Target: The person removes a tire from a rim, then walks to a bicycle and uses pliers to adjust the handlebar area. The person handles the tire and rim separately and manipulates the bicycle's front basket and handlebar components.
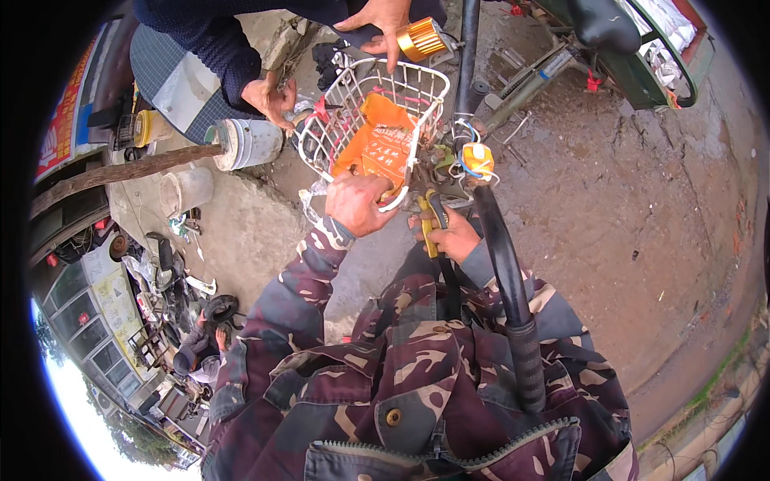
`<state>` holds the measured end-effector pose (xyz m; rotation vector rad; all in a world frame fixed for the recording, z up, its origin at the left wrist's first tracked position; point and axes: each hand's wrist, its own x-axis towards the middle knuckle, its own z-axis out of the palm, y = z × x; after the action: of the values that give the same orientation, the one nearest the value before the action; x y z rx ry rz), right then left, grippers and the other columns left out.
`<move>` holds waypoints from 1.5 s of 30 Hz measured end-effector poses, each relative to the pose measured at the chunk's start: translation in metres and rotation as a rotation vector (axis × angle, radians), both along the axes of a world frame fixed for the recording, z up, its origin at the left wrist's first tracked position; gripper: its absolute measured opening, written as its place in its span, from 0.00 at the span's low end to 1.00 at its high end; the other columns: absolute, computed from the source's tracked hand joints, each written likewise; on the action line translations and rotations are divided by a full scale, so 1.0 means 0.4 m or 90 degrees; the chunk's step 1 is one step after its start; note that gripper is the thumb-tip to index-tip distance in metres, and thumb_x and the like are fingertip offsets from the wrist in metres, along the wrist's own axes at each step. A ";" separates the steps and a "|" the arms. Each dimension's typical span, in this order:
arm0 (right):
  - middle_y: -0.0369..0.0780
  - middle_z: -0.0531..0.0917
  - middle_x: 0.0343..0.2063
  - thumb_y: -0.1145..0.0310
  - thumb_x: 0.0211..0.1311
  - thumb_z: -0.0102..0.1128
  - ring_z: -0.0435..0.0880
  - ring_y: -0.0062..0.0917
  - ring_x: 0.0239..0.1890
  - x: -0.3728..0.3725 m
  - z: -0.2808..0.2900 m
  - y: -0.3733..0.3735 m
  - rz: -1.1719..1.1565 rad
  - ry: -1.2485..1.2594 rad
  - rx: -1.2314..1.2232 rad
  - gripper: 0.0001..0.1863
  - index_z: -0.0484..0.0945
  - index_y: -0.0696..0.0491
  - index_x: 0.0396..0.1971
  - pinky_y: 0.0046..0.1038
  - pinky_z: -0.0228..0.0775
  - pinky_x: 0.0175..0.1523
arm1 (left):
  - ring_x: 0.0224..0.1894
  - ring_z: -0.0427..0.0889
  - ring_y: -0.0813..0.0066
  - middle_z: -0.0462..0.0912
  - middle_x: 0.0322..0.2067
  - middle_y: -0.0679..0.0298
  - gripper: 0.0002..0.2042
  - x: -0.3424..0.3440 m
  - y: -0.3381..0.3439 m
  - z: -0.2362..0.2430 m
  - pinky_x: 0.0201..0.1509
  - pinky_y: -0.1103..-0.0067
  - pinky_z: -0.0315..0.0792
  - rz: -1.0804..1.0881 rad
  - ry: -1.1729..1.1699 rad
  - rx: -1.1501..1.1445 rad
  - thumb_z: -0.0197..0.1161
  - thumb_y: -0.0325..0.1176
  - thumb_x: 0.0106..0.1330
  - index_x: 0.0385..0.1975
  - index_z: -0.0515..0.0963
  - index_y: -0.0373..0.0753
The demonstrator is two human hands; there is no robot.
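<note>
My left hand is closed on the near rim of a white wire basket. An orange plastic bag with white print lies in the basket. My right hand grips yellow-handled pliers just below the basket, beside a black handlebar. Above that hand, a yellow fitting with blue and white wires sits on the bar. A co-worker's hand is at the basket's far edge, by a gold ribbed lamp. The co-worker's other hand is left of the basket.
White buckets stand to the left, with a wooden pole across them. A dark green cart with a black saddle is at the far right. Another person is low at the left among scrap parts and a tyre.
</note>
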<state>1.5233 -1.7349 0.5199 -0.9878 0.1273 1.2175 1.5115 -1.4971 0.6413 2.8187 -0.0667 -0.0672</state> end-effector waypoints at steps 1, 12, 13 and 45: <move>0.40 0.83 0.55 0.76 0.64 0.58 0.86 0.31 0.51 0.016 0.002 -0.008 0.000 0.057 0.092 0.24 0.70 0.56 0.60 0.37 0.80 0.50 | 0.30 0.85 0.63 0.83 0.22 0.66 0.12 0.000 0.000 -0.001 0.37 0.68 0.74 0.001 0.003 -0.002 0.75 0.42 0.51 0.34 0.87 0.47; 0.40 0.84 0.53 0.73 0.65 0.58 0.85 0.30 0.45 0.047 0.086 -0.003 0.008 0.248 -0.023 0.24 0.71 0.54 0.62 0.35 0.79 0.46 | 0.29 0.85 0.64 0.82 0.22 0.66 0.12 0.000 0.003 -0.002 0.37 0.68 0.72 0.001 -0.006 -0.015 0.75 0.41 0.50 0.33 0.86 0.47; 0.40 0.85 0.52 0.72 0.65 0.57 0.85 0.29 0.44 0.041 0.086 -0.002 -0.011 0.291 -0.041 0.24 0.72 0.54 0.62 0.34 0.78 0.44 | 0.29 0.85 0.64 0.82 0.22 0.66 0.12 0.000 0.003 -0.002 0.37 0.68 0.72 0.002 -0.004 -0.017 0.75 0.41 0.50 0.33 0.86 0.46; 0.59 0.84 0.43 0.55 0.56 0.72 0.85 0.54 0.49 -0.003 0.142 -0.019 0.254 -0.665 -0.707 0.37 0.66 0.61 0.58 0.48 0.79 0.53 | 0.53 0.83 0.59 0.84 0.50 0.52 0.21 -0.187 -0.312 -0.050 0.61 0.66 0.73 0.484 0.161 -0.684 0.67 0.42 0.69 0.54 0.79 0.32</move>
<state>1.5223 -1.7425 0.5767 -2.6043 -0.2724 0.7699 1.4367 -1.6217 0.6213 1.6016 0.7718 -0.1520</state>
